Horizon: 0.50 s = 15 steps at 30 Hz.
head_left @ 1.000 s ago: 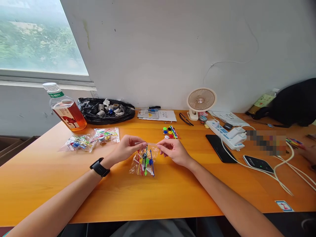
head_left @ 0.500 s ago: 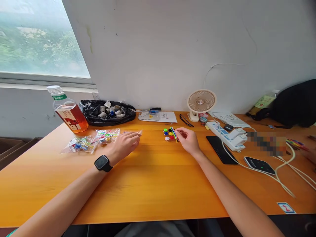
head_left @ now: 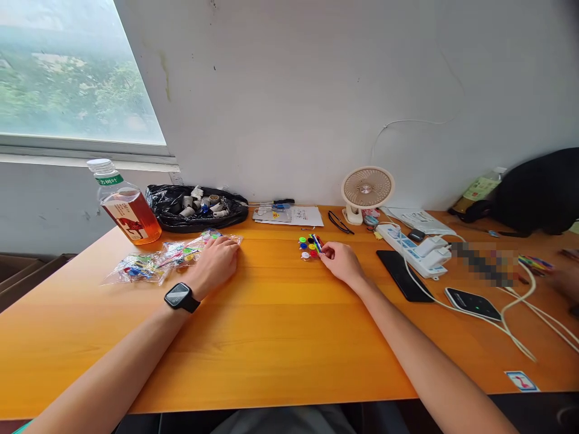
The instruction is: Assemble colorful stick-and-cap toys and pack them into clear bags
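Note:
My left hand [head_left: 217,259], with a black watch at the wrist, lies palm down over the right end of the clear plastic bags [head_left: 174,256], its fingertips partly out of sight. Small colourful plastic parts show inside the bags. Between thumb and fingers, my right hand [head_left: 341,259] pinches a few thin coloured sticks [head_left: 316,242], blue, yellow and white among them. Just left of these sticks, several small round pieces [head_left: 304,246] in green, blue, yellow, red, black and white sit close together on the wooden table [head_left: 271,337].
At the left stand a tea bottle [head_left: 129,208] and a black bag of grey tube pieces [head_left: 199,208]. Papers [head_left: 307,215], glasses [head_left: 339,223] and a small fan [head_left: 367,188] line the wall. Rightward are a black tablet-like slab [head_left: 402,276], a power strip [head_left: 411,250], cables and another person's hand [head_left: 567,280].
My left hand has moved left and down onto the plastic bags, and the bags have shifted slightly left. My right hand still holds the sticks beside the round pieces.

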### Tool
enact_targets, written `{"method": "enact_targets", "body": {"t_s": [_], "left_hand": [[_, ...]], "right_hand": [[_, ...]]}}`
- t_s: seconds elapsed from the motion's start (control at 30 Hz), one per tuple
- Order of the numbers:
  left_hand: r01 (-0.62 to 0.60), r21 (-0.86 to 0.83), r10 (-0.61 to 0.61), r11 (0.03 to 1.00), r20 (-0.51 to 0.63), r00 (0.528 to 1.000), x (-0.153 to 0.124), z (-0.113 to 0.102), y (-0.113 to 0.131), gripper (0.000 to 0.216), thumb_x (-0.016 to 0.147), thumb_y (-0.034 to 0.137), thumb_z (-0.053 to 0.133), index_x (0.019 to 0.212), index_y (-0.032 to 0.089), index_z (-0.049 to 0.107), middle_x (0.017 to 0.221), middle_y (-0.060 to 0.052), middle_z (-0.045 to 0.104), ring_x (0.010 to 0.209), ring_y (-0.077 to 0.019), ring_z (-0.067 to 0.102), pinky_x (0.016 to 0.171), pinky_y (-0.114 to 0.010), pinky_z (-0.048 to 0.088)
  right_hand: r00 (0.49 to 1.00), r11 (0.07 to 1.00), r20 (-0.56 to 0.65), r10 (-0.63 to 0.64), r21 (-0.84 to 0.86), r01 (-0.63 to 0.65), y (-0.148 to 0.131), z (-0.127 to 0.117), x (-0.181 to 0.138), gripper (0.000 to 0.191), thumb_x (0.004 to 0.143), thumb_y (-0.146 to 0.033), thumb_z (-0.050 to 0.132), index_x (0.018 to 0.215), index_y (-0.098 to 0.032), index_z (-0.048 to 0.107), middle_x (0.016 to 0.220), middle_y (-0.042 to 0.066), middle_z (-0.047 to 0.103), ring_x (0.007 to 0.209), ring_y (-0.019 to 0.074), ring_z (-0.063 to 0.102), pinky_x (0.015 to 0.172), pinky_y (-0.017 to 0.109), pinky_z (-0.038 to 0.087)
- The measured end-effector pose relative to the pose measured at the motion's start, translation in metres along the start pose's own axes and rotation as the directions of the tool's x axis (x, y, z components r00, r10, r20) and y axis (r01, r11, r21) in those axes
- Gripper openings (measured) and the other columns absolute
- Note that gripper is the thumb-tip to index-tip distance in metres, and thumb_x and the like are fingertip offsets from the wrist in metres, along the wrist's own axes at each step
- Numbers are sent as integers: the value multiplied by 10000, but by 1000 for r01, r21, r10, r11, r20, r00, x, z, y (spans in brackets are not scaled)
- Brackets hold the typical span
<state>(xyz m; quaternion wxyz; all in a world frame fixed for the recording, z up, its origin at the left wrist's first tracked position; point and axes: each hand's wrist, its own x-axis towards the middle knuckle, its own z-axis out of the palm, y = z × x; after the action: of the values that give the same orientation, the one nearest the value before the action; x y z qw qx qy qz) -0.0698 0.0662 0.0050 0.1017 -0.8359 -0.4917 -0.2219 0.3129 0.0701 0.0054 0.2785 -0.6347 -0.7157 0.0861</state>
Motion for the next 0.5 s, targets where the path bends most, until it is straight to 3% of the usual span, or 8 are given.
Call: {"method": "enact_targets", "body": {"t_s": [0.2,0.33,0.5], "left_hand": [[-53,-163,46,985,-46,998,-1,1,12,336,1002,245,515,1222,187,762,1295,-147,742,1282,-372,605,1098,-577,512],[-166,-336,205,927,83,975,-7,0,35,401,1060,364,518,1411,246,670,1435,-89,683,1428,-326,536,1211,-529,467],[-129,-451,233,883,184,955,-13,4,47,469,1102,429,456,1521,261,583,1597,-75,558,1529,-299,460,1274,-498,417]], "right_hand": [[1000,998,-11,8,-64,-9,-5,1,-2,84,887,-225,686,897,-191,762,811,53,739,718,192,642,623,274,396],[996,992,-16,-89,-91,87,-7,3,-5,162,943,-222,643,1036,-205,775,933,54,720,752,182,628,647,283,401],[996,987,10,-84,-137,84,-10,4,-7,200,985,-217,612,1061,-206,797,1036,61,703,757,170,622,653,294,402]]}}
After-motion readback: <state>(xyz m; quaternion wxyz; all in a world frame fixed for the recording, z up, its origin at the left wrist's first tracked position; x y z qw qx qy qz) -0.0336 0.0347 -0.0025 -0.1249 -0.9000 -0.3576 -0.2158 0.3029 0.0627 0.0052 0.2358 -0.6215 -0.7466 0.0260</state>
